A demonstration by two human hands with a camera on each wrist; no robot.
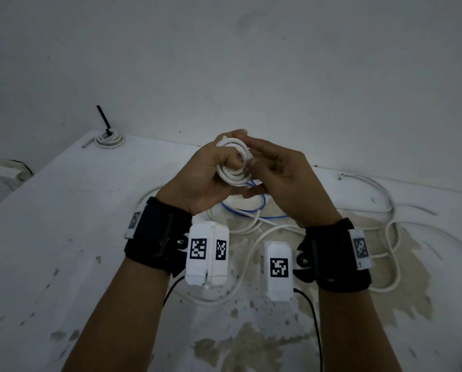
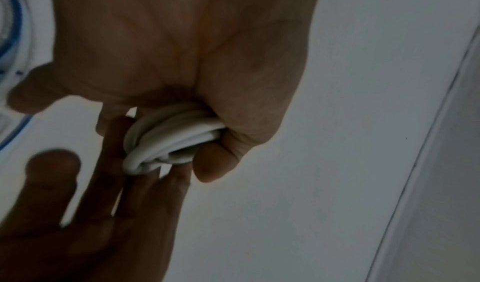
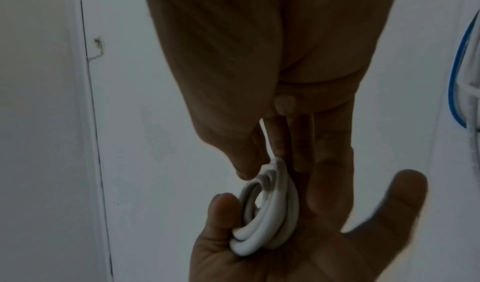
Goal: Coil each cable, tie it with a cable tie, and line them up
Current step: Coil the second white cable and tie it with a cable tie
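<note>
- Coiling done on white cable coil, held above tabletop centre; tying step in hand, judged.
- Left hand: thumb and curled fingers pinching the coil at its 9 o'clock edge.
- Right hand: fingers nearly straight, touching the coil at 3 o'clock.
- Next: needs a cable tie; none visible in hand.
- Tied coil parked at 10 o'clock; loose cables at 4 o'clock.
</note>
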